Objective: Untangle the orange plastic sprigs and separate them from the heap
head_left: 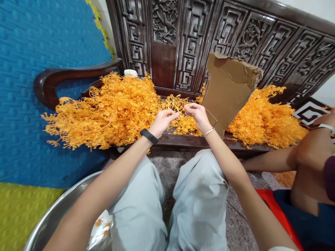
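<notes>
A left hand (162, 122) and right hand (197, 114) are hovering close but apart, thumbs and fingertips drawn together; whether they are pinching a strand is too small to tell. They are seemingly picking at the stringy orange heap (187, 127) lying just beneath them on the worktop (178, 141); the next move probably calls for a light fingertip grip.

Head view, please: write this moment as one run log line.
left hand: at orange strands, grip unclear | right hand: opposite left, grip unclear | cardboard: standing, strands heaped either side | bench: under strands
</notes>
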`<act>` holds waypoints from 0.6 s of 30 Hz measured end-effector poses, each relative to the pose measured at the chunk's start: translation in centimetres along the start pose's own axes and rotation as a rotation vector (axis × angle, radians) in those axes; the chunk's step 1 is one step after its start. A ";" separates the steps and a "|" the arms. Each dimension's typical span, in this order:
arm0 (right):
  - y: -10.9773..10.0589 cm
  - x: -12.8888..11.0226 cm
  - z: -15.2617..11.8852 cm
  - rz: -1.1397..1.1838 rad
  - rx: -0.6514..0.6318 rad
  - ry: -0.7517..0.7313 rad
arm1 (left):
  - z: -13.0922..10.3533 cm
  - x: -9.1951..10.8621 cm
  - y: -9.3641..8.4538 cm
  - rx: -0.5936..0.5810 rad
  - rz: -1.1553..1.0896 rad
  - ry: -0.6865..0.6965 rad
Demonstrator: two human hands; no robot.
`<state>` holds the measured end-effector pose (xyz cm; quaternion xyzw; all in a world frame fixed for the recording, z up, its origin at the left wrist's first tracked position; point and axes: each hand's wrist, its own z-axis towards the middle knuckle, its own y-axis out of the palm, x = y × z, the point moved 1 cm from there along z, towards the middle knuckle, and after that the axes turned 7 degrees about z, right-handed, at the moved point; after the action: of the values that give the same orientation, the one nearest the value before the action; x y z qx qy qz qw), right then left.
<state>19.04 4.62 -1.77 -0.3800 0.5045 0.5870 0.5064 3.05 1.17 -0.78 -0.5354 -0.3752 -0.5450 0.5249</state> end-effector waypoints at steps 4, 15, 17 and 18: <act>1.4 0.7 0.9 0.006 0.204 0.043 | 1.1 -0.8 0.6 -0.006 -0.039 -0.109; -6.7 3.2 5.1 -0.002 0.743 -0.059 | -0.1 -0.2 -0.6 0.135 -0.061 -0.037; -7.4 4.0 5.2 -0.028 0.719 -0.095 | 0.0 -0.6 -0.9 0.123 -0.019 -0.060; -7.4 4.4 5.4 -0.068 0.680 -0.127 | 0.1 -0.7 -1.0 0.124 0.001 -0.076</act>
<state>25.74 10.66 -6.45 -0.1687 0.6257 0.3906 0.6538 2.02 1.59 -1.33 -0.5225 -0.4275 -0.4998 0.5426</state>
